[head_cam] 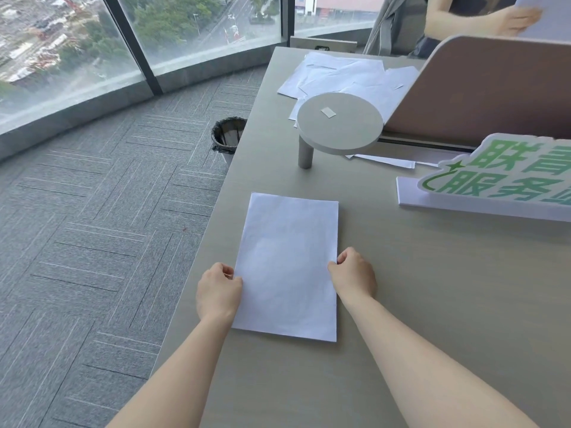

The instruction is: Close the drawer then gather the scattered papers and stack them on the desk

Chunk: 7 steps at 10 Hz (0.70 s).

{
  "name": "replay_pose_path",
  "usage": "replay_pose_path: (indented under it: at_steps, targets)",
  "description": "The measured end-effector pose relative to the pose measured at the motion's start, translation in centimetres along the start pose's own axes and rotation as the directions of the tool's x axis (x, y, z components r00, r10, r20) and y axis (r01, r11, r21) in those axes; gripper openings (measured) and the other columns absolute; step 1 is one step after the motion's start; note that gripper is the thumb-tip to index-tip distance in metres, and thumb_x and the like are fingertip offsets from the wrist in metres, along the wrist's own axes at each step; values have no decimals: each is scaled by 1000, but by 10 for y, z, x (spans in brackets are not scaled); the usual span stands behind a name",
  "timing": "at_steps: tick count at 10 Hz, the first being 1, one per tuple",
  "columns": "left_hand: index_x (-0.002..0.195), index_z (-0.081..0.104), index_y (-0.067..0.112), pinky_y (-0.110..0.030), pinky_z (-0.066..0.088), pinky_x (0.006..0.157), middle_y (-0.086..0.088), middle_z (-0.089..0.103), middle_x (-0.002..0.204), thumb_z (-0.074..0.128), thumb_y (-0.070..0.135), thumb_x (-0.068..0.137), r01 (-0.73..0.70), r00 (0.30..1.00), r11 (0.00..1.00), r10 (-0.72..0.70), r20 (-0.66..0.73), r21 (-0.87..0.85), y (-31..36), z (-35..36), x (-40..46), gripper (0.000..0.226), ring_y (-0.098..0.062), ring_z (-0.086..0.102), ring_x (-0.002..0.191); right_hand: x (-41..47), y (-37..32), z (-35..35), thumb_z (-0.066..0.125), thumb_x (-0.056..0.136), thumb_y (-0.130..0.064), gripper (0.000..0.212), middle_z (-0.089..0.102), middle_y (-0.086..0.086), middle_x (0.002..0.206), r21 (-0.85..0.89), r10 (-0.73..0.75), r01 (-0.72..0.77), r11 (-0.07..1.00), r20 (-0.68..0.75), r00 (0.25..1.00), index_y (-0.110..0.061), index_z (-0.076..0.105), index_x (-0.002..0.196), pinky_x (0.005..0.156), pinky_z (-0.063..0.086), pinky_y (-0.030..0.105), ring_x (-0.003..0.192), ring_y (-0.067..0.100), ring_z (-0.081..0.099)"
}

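We have a neat stack of papers (289, 267) lying flat on the desk (432, 304) right in front of us, so part of the gathering looks done, though we see no drawer anywhere in view and cannot tell whether it is shut. Our left hand (218, 293) is curled at the stack's left edge and our right hand (354, 274) at its right edge, each with fingers closed onto the edge — we judge this as squaring the sheets or setting them down. The paper is plain white, thin and matte, its edges well lined up; the desk is a smooth pale grey-beige board with a faint grain. Further off stands a round grey shelf (340, 123) on a short post, beside a white sign (494, 177) with green letters. Beyond the shelf, and under it, loose sheets (336, 77) lie overlapping and skewed — these are what is left to collect. Past the desk edge, a small bin (228, 135) sits on grey carpet.
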<state>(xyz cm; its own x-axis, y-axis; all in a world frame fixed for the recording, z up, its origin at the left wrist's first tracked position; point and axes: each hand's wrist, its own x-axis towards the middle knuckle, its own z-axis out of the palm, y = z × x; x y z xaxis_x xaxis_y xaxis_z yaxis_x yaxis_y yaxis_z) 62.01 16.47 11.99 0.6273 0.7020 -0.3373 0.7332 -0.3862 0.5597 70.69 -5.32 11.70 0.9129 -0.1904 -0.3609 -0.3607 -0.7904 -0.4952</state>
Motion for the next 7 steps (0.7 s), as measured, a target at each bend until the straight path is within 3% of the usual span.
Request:
replay_pose_path:
  at_steps: [2,3,5,6,7]
  targets:
    - [94,58,19,-31,45,74,-1,64,96,60,18,78,-45,999,999,45,4,25,-4,0,4,16,-23,59,91,-1,3,-3,52,87,-24,9,53,-8,71,-11,11,-11,1000,17,1000,-20,49,79,49,28,25,61,14,48]
    - [93,59,18,-31,41,72,-3,62,98,60,19,79,-63,998,997,62,5,50,-4,1,5,14,-22,56,87,-1,4,-6,50,87,-24,13,58,-7,74,-11,6,-6,1000,56,998,-22,49,74,50,31,25,69,21,54]
    - [85,61,14,-32,39,71,-7,60,91,64,25,84,-109,990,994,108,-94,-8,-14,-3,-5,11,-23,55,82,-4,17,-19,46,83,-21,18,69,3,71,194,2,-27,981,129,992,-15,58,72,59,49,34,67,30,63]
    - [82,62,14,-33,38,69,-5,62,86,62,24,86,-107,987,993,99,-127,-59,-19,-11,-18,11,-25,57,80,-10,33,-29,49,85,-18,18,68,1,67,306,15,-61,950,150,989,-13,62,73,63,53,36,60,27,62]
    - [81,64,15,-34,42,67,-2,66,80,62,20,86,-82,992,977,62,-110,-195,-28,-21,-54,7,-25,62,80,-22,56,-45,53,90,-16,17,66,3,68,418,22,-107,902,204,979,-10,64,79,56,47,31,51,20,55]
